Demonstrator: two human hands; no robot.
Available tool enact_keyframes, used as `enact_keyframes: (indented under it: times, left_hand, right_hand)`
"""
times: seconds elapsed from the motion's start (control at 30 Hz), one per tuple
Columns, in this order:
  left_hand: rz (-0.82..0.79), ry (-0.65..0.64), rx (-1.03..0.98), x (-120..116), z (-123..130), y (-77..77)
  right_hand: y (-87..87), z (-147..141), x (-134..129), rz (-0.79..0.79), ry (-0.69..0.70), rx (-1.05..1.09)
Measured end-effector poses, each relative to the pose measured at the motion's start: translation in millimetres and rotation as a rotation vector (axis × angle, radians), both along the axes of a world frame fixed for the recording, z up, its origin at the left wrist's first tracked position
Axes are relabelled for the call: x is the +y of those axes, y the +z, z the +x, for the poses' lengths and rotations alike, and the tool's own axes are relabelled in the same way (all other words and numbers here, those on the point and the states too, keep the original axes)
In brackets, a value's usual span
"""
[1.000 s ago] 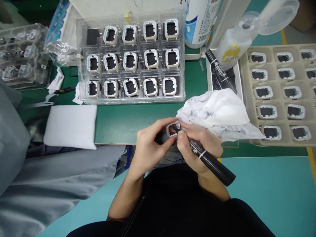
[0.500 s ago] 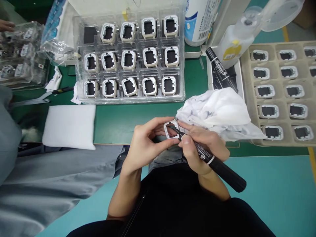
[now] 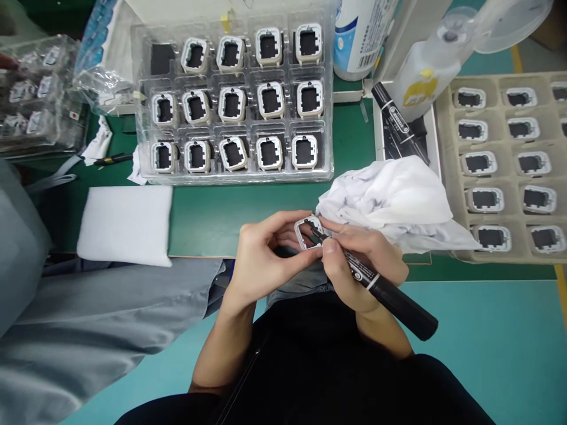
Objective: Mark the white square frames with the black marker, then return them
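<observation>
Between the thumb and fingers of my left hand (image 3: 270, 254) is a small white square frame with rounded corners (image 3: 301, 235), open in its middle. My right hand (image 3: 358, 260) grips a black marker pen (image 3: 401, 304), its thick end pointing down and to the right. The marker's tip lies at the inner edge of the frame; whether it touches there I cannot tell. Fingertips of my right hand are close to the frame's right side. A crumpled white cloth (image 3: 390, 195) lies just beyond my right hand.
Behind my hands a clear plastic tray (image 3: 325, 168) holds rows of similar frames. At right stands a beige tray (image 3: 449, 177) with more. A second marker (image 3: 398, 121) rests in a box beside a bottle (image 3: 432, 71). A white foam pad (image 3: 124, 224) lies left, near a person in grey (image 3: 110, 319).
The marker has shifted slightly within the frame, its thick end moving a little up and left. The left hand stays nearly still. At far left, the other person's hand and sleeve have moved.
</observation>
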State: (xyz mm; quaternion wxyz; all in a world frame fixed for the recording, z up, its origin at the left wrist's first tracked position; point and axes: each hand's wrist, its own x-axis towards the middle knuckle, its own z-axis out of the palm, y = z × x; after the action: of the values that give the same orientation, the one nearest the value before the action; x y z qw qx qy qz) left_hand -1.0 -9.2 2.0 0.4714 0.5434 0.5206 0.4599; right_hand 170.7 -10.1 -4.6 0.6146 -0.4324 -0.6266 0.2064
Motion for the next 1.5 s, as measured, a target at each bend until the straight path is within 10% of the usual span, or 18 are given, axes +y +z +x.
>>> enact_keyframes:
  times: [1.5]
  left_hand:
    - [0.286,-0.064,0.348,-6.5,-11.4,-16.2]
  right_hand:
    - [-3.3,0.4,5.0,0.149,0.033,0.005]
